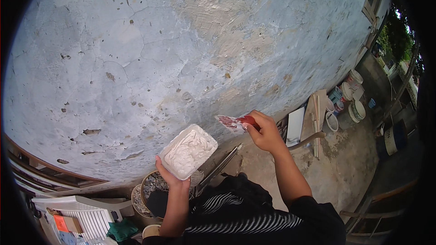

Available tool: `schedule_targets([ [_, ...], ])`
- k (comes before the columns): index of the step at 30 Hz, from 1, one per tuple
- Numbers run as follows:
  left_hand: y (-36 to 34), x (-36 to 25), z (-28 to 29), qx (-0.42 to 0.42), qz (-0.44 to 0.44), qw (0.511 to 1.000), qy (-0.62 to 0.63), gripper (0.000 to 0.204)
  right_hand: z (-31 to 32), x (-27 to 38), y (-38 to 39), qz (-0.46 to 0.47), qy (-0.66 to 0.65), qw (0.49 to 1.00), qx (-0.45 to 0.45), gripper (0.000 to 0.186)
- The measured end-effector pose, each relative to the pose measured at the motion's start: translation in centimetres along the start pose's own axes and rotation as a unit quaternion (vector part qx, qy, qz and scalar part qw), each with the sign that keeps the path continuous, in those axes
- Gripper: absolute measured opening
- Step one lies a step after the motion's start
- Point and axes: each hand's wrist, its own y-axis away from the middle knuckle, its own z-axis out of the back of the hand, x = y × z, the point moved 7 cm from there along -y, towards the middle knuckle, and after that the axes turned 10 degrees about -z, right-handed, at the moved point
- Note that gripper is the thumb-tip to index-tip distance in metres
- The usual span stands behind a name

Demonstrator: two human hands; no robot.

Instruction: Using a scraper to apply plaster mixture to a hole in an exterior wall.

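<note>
My left hand (169,173) grips a white rectangular tub by its near side, the fingers partly hidden underneath. Thick off-white filler paste (188,152) with a ridged surface fills the tub (211,144). Closed round the red handle of a putty knife (231,123), my right hand (263,130) is to the right of the tub, apart from it. White paste smears the knife's blade, which points left toward the wall. The pale blue wall (113,63) in front is cracked and pitted, with beige patches (213,9) in its upper middle.
At lower left stand a white plastic chair (93,220) with boxes on it and round containers of rubble (154,183). Boards (315,124) and several buckets (356,110) line the wall's foot at right. A wooden window frame (50,165) sits at far left.
</note>
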Motion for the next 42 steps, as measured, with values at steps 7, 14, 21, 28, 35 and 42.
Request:
schedule_targets([
  [7,1.9,1.3,-2.3,0.015,0.034,0.999,-0.032,0.080,-3.6,3.8,0.4,0.061,-0.095,0.993,0.019,0.010],
  [14,0.9,0.4,-0.3,-0.015,0.015,0.999,-0.039,0.080,-9.9,2.3,4.5,0.109,-0.043,0.989,0.095,0.013],
  [21,0.9,0.6,1.4,-0.024,0.028,0.998,-0.044,0.082,-11.0,-0.5,4.7,-0.022,-0.140,0.980,0.139,0.011],
  [28,0.4,0.1,-0.4,0.002,0.015,1.000,0.002,0.079,-10.9,-6.0,4.4,-0.196,-0.407,0.891,0.042,0.019],
  [35,0.2,0.6,-0.5,0.024,0.037,0.999,-0.002,0.080,-9.1,-5.3,4.1,-0.146,-0.421,0.895,-0.020,0.018],
  [42,0.9,0.9,-0.7,0.031,0.063,0.997,-0.013,0.083,-7.6,-8.9,3.9,-0.281,-0.607,0.730,-0.140,0.025],
])
